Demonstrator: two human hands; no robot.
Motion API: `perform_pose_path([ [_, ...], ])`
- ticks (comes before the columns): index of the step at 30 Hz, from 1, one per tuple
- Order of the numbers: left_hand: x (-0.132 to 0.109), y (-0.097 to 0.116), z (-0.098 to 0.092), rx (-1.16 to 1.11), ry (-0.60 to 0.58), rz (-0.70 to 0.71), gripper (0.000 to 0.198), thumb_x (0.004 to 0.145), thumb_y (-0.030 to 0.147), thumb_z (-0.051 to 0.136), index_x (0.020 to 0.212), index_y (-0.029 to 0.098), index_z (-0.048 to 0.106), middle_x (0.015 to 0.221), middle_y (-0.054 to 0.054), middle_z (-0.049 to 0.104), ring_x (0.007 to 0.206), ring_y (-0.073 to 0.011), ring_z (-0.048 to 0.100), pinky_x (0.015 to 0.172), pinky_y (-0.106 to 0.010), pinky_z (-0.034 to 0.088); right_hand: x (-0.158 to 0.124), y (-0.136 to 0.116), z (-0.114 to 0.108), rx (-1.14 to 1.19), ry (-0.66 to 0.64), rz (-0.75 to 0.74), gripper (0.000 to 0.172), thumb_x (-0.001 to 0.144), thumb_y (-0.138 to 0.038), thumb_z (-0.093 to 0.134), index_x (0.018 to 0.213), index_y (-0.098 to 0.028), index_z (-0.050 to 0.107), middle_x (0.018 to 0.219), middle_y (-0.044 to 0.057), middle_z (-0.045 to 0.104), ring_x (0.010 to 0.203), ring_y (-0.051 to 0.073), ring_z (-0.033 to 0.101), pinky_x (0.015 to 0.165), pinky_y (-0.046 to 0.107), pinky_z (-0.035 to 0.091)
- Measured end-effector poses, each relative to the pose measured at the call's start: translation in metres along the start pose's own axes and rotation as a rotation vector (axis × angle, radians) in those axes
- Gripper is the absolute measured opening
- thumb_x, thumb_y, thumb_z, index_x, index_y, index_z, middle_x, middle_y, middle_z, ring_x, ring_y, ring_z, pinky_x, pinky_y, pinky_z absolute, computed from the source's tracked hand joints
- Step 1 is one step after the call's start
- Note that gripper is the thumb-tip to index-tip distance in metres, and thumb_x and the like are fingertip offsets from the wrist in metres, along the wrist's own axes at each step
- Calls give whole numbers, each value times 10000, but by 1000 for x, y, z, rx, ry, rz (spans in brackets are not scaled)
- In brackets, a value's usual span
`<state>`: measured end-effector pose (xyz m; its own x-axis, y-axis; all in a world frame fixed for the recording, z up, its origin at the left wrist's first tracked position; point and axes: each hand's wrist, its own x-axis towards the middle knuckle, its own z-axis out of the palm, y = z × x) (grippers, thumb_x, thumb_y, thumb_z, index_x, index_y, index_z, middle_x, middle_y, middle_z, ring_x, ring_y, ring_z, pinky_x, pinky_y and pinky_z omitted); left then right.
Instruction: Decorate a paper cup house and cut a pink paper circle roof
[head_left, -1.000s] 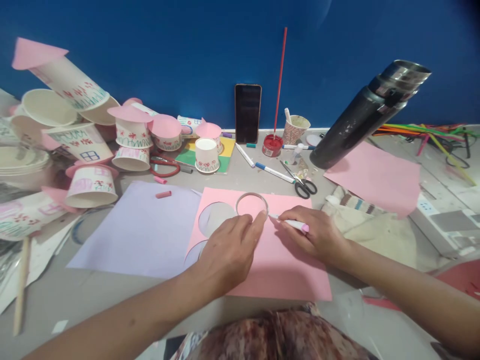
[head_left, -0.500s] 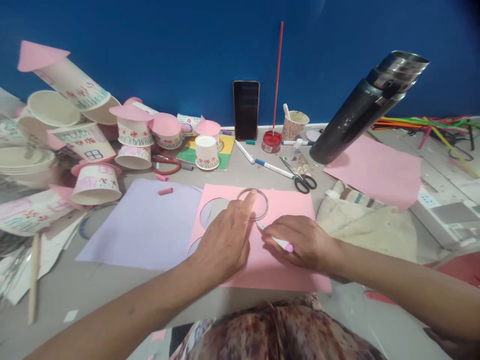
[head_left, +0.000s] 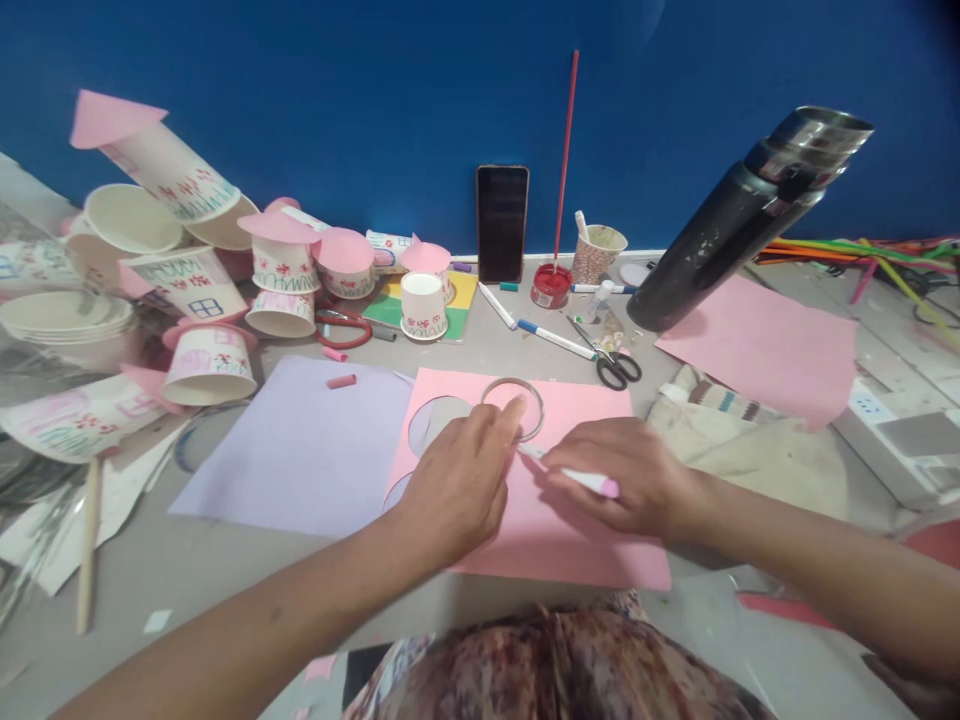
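Observation:
A thin grey ring (head_left: 541, 408), bangle-like, lies flat on a pink paper sheet (head_left: 600, 555). My left hand (head_left: 457, 485) holds the ring down against the paper, its fingers pressed together over the near-left part of the rim. In my right hand (head_left: 626, 475) is a white marker (head_left: 589, 481) with a pink end. The marker's tip points left, at the near edge of the ring. Two round cut-outs show at the pink sheet's left side, the lower one partly hidden by my left hand. Beneath and to the left lies a lilac paper sheet (head_left: 292, 450).
Decorated paper cups (head_left: 210, 375) crowd the left side. Behind the paper are black-handled scissors (head_left: 615, 368), a blue-capped marker (head_left: 555, 340), a red paint jar (head_left: 551, 287) and a phone (head_left: 502, 225) against the wall. A black flask (head_left: 720, 230) leans at the right, near a cloth (head_left: 750, 450).
The marker has tilted, and its pink end has shifted right with my right hand. My left hand still presses the ring. The whole view has shifted slightly.

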<state>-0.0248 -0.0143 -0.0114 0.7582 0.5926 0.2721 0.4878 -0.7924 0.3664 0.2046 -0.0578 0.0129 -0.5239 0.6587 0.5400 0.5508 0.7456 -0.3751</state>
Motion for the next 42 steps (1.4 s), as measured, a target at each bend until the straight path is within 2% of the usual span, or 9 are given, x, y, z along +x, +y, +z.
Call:
perform_pose_path([
  [3,3,4,-2,117,-118,17,405,919,97,477,1319,108,537,1153,-167,632,972,-310,611,855,-472,507,-3,2,-27,-63,67,100,77,983,-160,620,975,-206,681,802,38,795,677,166,725,634,276,528],
  [5,4,7,-2,174,-159,24,260,984,156,464,1201,125,604,1091,-141,641,929,-293,611,856,-469,497,-4,4,-40,-90,93,165,104,985,-157,613,953,-215,693,788,36,796,668,162,731,625,265,530],
  [12,10,11,0,271,-178,38,205,1030,184,458,1016,145,659,1006,-114,633,892,-270,603,826,-436,473,-10,7,-54,-66,117,325,163,975,-233,593,906,-244,740,829,58,813,725,213,758,668,309,570],
  [15,12,17,-6,355,-243,-35,183,1025,238,517,1056,157,679,1011,-131,656,922,-305,645,787,-442,475,-4,12,-57,3,126,420,159,951,-273,614,887,-233,754,819,50,805,660,189,713,620,292,536],
  [20,12,34,-16,420,-517,-164,454,1048,305,528,1460,113,519,843,-109,766,794,-309,755,693,-400,503,29,24,-53,216,82,603,165,904,-331,654,853,-193,729,655,-2,715,483,110,515,470,244,364],
  [24,7,41,-14,456,-545,-215,582,1053,382,525,1555,106,424,719,-86,767,675,-307,765,582,-359,481,70,27,-37,283,-85,478,235,929,-376,617,822,-179,688,649,-11,679,551,117,539,545,246,375],
  [29,0,44,-8,485,-489,-226,651,1035,447,565,1560,84,437,708,-99,767,629,-293,757,563,-347,488,112,19,-12,54,-424,264,312,975,-360,557,715,-188,577,593,-13,579,559,128,448,572,278,285],
  [33,-3,45,-4,481,-487,-217,659,1030,479,571,1534,62,488,718,-124,764,640,-309,757,544,-358,489,129,11,3,-130,-666,130,294,992,-358,531,783,-175,627,697,49,659,582,155,444,561,306,208],
  [42,-4,45,-4,394,-495,-226,636,1055,447,539,1553,59,467,797,-163,780,743,-315,786,602,-352,521,128,9,21,-195,-808,109,271,1013,-314,511,984,-154,728,938,123,782,749,218,632,576,313,239],
])
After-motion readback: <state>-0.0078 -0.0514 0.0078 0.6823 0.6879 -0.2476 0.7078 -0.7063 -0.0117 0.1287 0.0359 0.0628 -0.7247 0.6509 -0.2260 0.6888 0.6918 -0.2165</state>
